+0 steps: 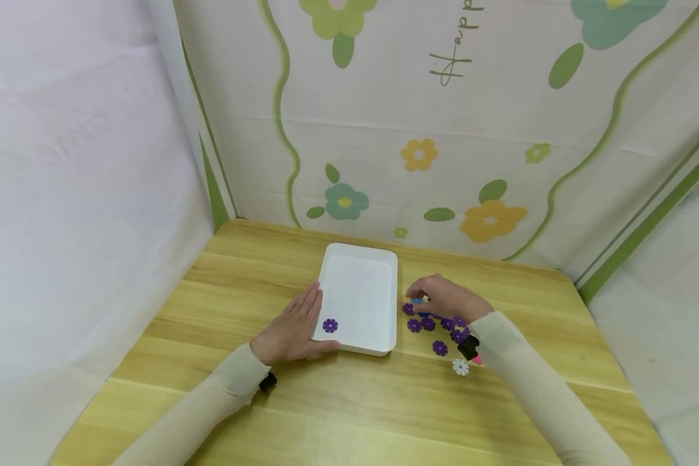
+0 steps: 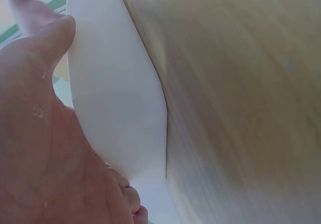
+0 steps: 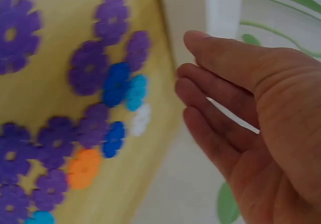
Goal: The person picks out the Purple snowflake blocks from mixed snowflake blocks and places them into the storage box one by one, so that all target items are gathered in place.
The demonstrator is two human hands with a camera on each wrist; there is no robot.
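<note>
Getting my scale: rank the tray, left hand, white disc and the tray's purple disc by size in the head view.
1. Tray
2. Left hand
3. White disc and purple disc: too alike to rank.

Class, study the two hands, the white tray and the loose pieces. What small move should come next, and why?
Probably the right hand should pinch a loose purple piece: it is beside the scattered pieces with nothing visible between its fingers, while the left hand touches the white tray, where one purple disc lies.
</note>
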